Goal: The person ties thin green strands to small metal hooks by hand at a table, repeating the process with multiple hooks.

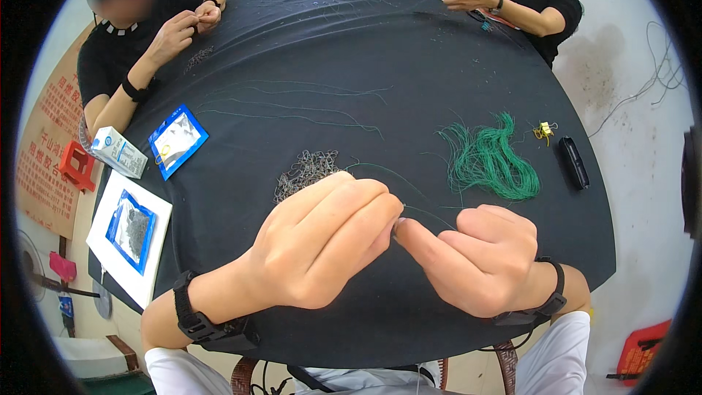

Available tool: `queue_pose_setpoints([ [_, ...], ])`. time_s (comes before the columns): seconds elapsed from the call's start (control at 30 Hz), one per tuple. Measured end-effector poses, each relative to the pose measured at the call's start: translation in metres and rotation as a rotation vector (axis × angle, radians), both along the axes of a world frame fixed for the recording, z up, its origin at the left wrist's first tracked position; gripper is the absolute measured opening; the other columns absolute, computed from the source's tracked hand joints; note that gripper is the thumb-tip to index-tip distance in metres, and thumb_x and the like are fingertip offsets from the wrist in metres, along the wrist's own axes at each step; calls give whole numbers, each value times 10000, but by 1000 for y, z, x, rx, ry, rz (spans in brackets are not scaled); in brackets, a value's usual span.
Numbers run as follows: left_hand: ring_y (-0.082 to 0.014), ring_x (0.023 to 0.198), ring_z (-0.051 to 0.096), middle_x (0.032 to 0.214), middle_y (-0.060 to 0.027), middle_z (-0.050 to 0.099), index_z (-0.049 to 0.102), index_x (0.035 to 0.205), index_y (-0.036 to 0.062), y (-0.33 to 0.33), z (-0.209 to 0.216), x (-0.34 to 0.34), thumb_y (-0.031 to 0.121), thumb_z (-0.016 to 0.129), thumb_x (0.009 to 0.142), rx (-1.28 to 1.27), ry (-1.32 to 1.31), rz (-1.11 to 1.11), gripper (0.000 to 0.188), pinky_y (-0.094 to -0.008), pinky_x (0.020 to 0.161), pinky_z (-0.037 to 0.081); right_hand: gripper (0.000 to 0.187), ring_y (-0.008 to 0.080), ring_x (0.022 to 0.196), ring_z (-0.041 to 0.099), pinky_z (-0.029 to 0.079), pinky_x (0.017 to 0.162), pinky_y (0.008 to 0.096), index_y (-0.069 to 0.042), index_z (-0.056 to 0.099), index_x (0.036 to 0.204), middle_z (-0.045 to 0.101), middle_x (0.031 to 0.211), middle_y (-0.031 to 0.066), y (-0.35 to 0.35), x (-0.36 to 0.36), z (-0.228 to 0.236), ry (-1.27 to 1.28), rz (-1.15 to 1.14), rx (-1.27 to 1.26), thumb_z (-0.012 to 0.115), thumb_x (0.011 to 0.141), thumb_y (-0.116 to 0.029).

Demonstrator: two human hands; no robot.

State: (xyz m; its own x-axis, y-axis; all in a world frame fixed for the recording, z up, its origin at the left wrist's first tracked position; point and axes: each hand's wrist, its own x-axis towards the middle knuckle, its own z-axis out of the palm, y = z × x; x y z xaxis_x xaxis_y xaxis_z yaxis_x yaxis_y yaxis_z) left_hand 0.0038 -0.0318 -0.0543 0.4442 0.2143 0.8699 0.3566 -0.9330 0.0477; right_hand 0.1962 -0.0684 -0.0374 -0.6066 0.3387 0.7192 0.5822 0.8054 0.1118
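Above the near part of the table my left hand (322, 241) and my right hand (482, 256) meet at their fingertips, both closed in a pinch. A thin green thread (430, 215) runs from beside the left fingertips to the curled fingers of the right hand. Whatever is pinched at the meeting point is too small and covered to make out. Just beyond my left hand lies a tangled pile of small grey metal pieces (306, 172), partly hidden by that hand. A bundle of green threads (493, 161) is spread beyond my right hand.
A yellow binder clip (545, 130) and a black case (573, 163) lie at the right. Left are a blue-edged pouch (178, 140), a carton (119, 152) and another pouch (131, 230) on a white board (157, 238). Co-workers (117, 44) sit around the dark-covered table (351, 73).
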Motion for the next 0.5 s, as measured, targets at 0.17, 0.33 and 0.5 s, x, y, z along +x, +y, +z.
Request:
queue_pose_setpoints([
  [0.17,-249,638,612,783,-136,617,628,828,-46,1,1,-1,-76,728,630,-20,35,-22,223,-319,576,527,361,87,458,375,308,384,226,1,690,866,443,549,-36,-2,4,11,-29,-32,41,649,518,-86],
  [0.33,-241,616,609,780,-146,617,630,819,-63,0,1,-1,-71,740,620,-4,36,-154,227,-309,534,518,344,112,419,366,280,376,247,-10,697,869,470,526,-13,8,10,15,70,12,-71,673,526,6],
  [0.5,-224,598,608,778,-148,624,635,825,-61,-2,2,-1,-84,738,632,-57,1,-217,220,-293,501,505,221,142,427,458,314,394,246,-2,700,856,570,574,61,13,10,11,249,51,-443,686,647,70],
])
